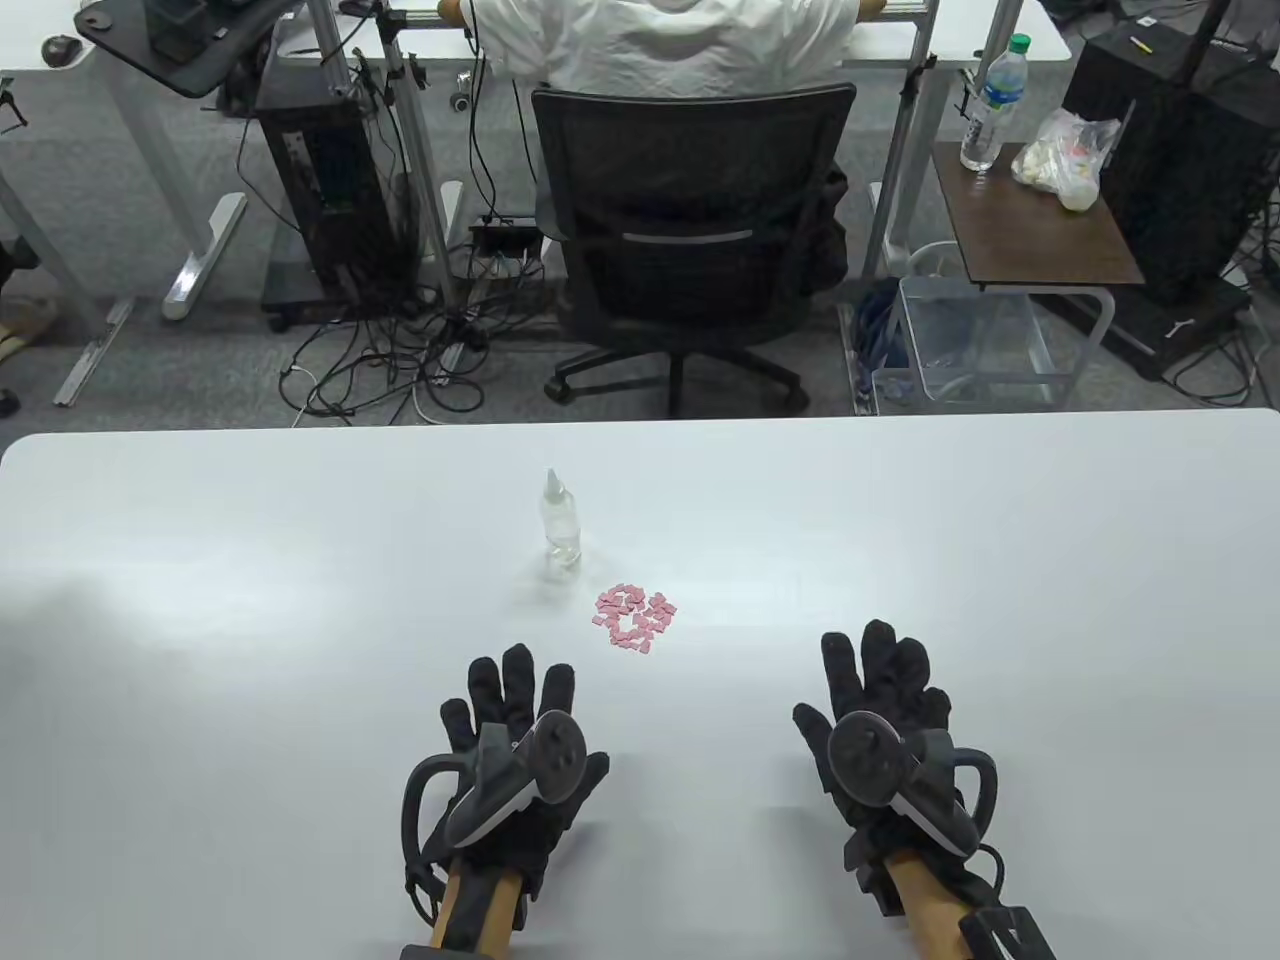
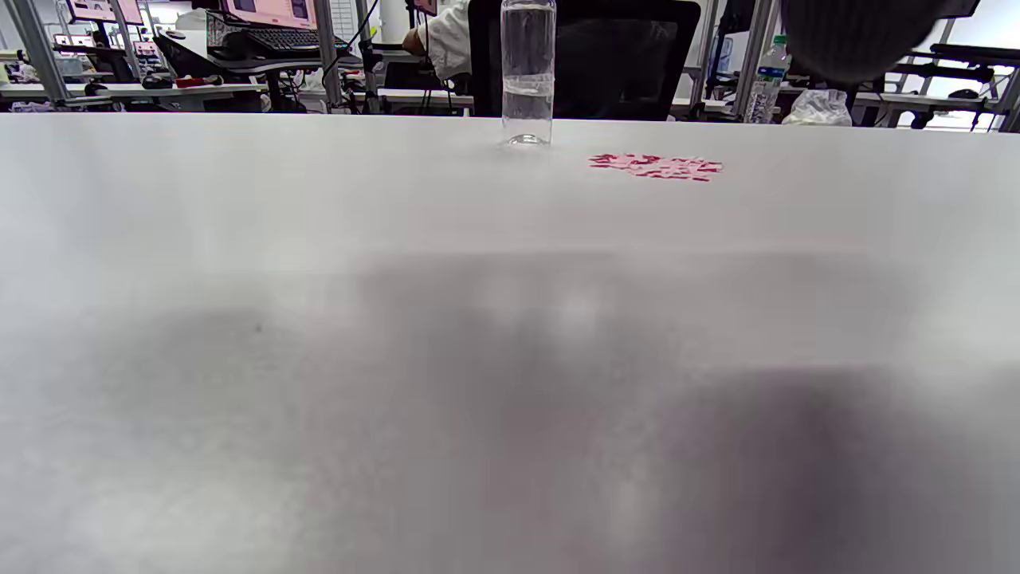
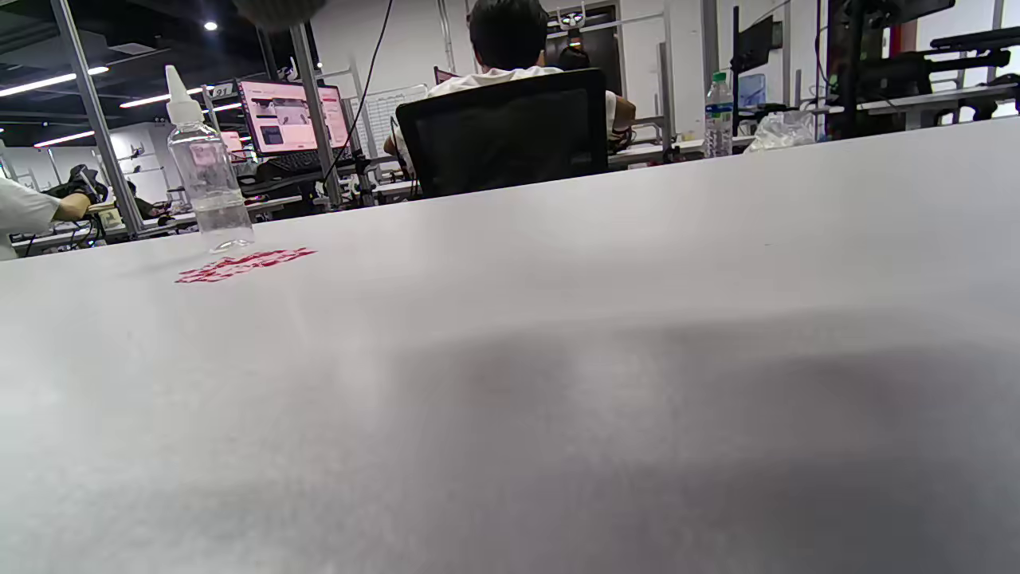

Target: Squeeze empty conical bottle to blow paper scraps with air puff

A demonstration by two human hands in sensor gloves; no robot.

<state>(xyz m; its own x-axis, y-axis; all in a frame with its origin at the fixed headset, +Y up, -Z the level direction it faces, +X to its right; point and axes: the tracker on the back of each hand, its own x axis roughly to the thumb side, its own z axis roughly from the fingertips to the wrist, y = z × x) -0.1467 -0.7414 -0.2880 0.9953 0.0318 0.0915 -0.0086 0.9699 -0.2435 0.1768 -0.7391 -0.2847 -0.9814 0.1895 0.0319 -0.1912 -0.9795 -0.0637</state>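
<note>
On the white worktop [image 1: 300, 560], the clear conical bottle [image 1: 561, 527] is stood upright, well ahead of both grips, with pink paper scraps [image 1: 636, 619] piled just beside its base. Left hand [image 1: 510, 745] and right hand [image 1: 885, 725] are laid flat, fingers spread, nothing held. Bottle looks pretty much empty.

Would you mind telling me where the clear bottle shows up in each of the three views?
Table view: bottle stands upright at centre, beyond the left hand.
Left wrist view: top centre, its cap cut off by the edge.
Right wrist view: upper left, white nozzle showing.
Shared landmark: the pink scraps lie just right of its base in all three views.
</note>
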